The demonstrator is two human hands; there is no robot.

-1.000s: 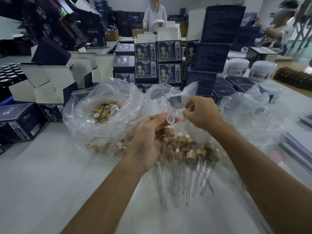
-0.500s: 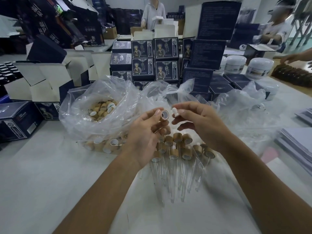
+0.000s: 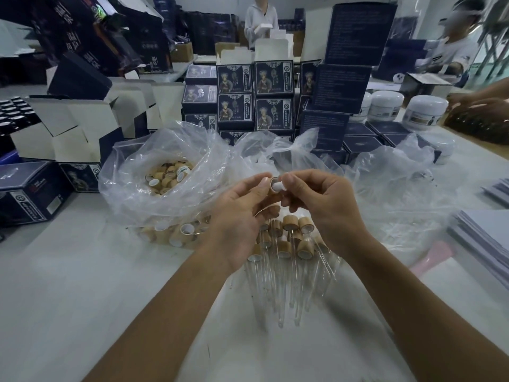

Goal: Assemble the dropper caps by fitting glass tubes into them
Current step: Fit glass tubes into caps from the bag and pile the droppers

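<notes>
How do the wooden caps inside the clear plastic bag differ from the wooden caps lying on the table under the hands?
The loose wooden caps in the clear plastic bag have no glass tube, while the assembled wooden caps on the table each carry a clear glass tube pointing toward the person. The bagged ones lie heaped at random; the assembled ones lie roughly side by side. Both kinds are light wooden cylinders with white insides.

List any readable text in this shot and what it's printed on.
Nothing reads clearly.
Stacked dark boxes: a figure picture, a round logo and vertical characters, too small to read.
Large dark carton, upper left: big pale characters, tilted and blurred.
Box at left: logo and label, blurred.
White jars: label unreadable.
</notes>
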